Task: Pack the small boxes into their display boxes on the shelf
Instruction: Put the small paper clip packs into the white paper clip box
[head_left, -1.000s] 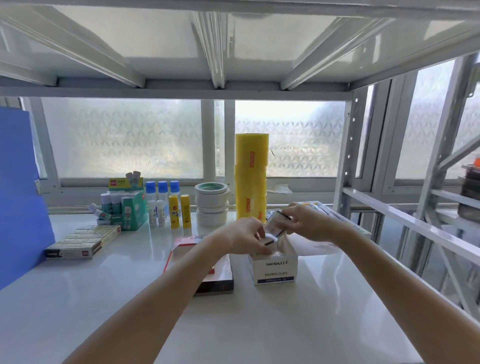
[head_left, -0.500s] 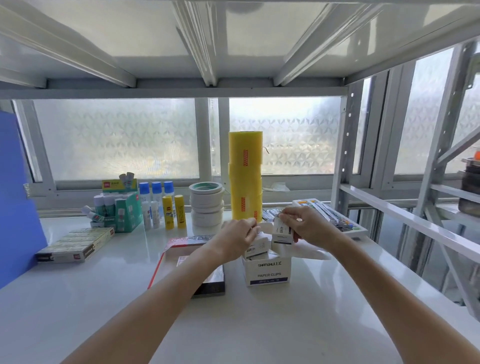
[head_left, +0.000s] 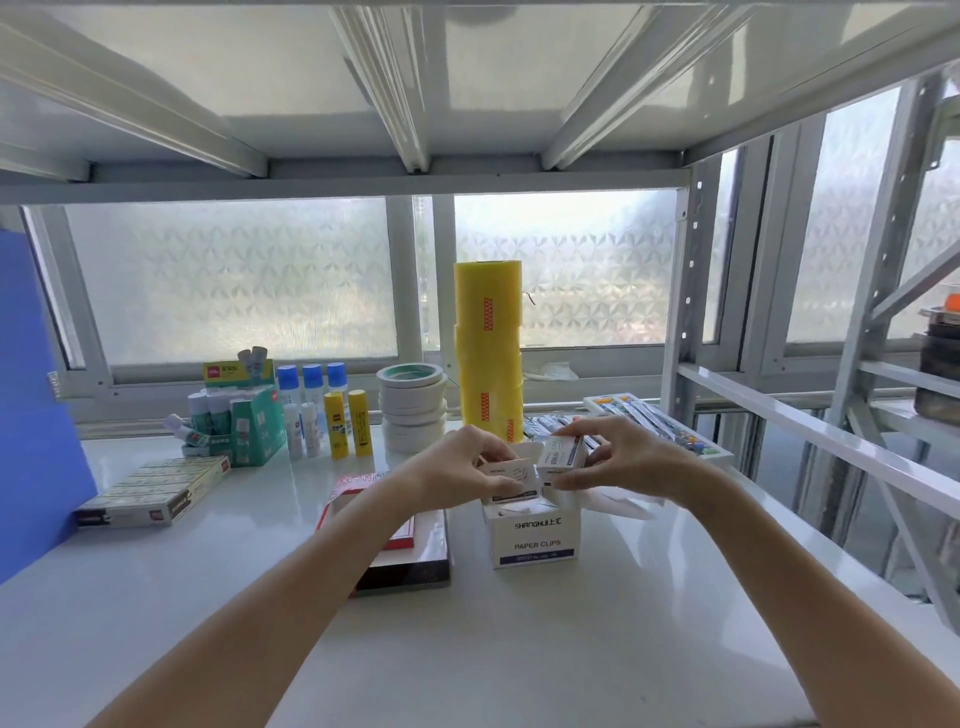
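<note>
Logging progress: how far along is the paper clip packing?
Done: at least one small box already sits in the open paper clip display box. In hand: the left hand holds a small box over the opening; the right hand holds another small box. Left: both still need seating.

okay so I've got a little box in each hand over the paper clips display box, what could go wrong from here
1. Both small boxes are above the open display box at once: the left hand's box and the right hand's box sit nearly touching, so they may jam at the opening.
2. The display box stands unsupported; pressing down off-centre might tip or slide it toward the red-edged flat box beside it.
3. The right hand pinches its box tilted, so it could slip.
</note>
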